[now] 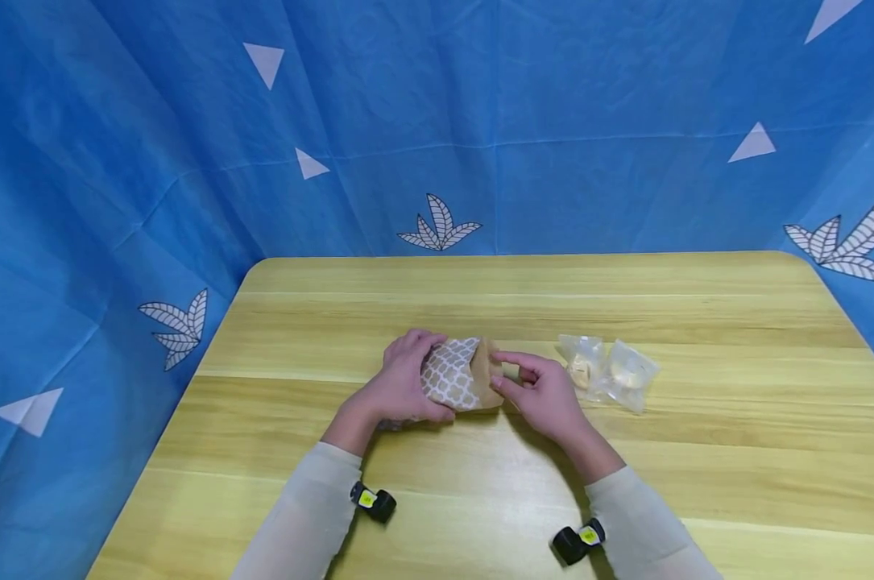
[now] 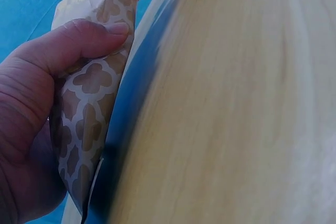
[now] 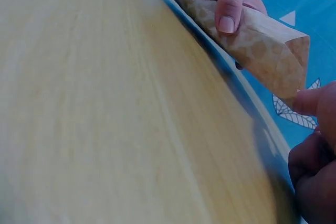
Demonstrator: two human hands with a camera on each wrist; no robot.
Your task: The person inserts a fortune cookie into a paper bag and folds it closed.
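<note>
A brown paper bag with a white lattice pattern lies on its side over the table, its plain brown mouth facing right. My left hand grips the bag across its body, thumb on the near side. In the left wrist view that thumb presses on the patterned paper. At the mouth, my right hand pinches the edge between thumb and forefinger. The right wrist view shows a fingertip of the right hand at the corner of the bag. What the bag holds is hidden.
Two small clear packets, one beside the other, lie right of the right hand, each with something pale inside. The wooden table meets a blue patterned cloth at the back and left. Small black devices sit at both wrists.
</note>
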